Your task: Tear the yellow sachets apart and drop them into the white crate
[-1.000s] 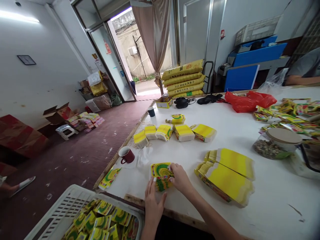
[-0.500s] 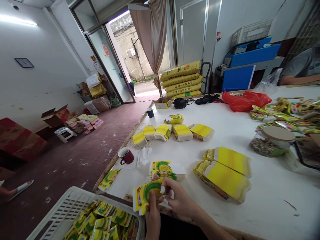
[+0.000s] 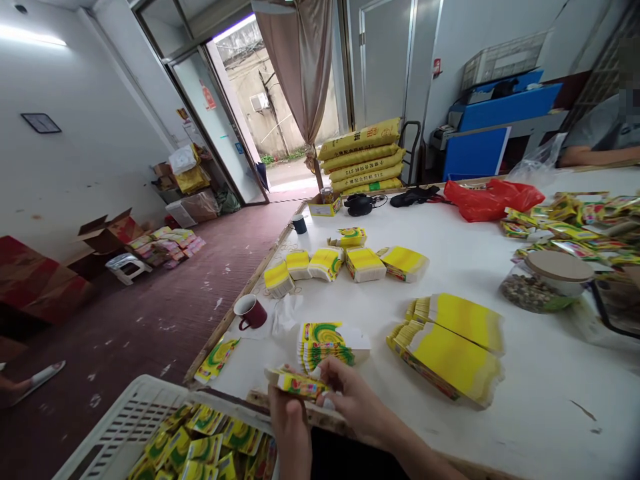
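A small yellow carton (image 3: 300, 385) with green and red print is held over the table's front edge, its narrow side turned up. My left hand (image 3: 291, 420) grips it from below and the left. The fingers of my right hand (image 3: 345, 393) close on its right end, where something white shows at the fingertips. Just beyond lies a fanned stack of flat printed cartons (image 3: 323, 343) with a white flap at its right. A white plastic basket (image 3: 135, 393) holding several yellow cartons (image 3: 200, 440) stands to the left, below the table edge.
Stacks of yellow cartons (image 3: 450, 340) lie to the right, with smaller bundles (image 3: 365, 263) farther back. A maroon mug (image 3: 251, 312) stands near the left edge. A lidded jar (image 3: 540, 287), a red plastic bag (image 3: 490, 200) and a person's arm (image 3: 590, 157) are at the right.
The carton has turned from its broad printed face to its narrow side, and opened out from flat into a box shape. My left hand has shifted slightly left with it.
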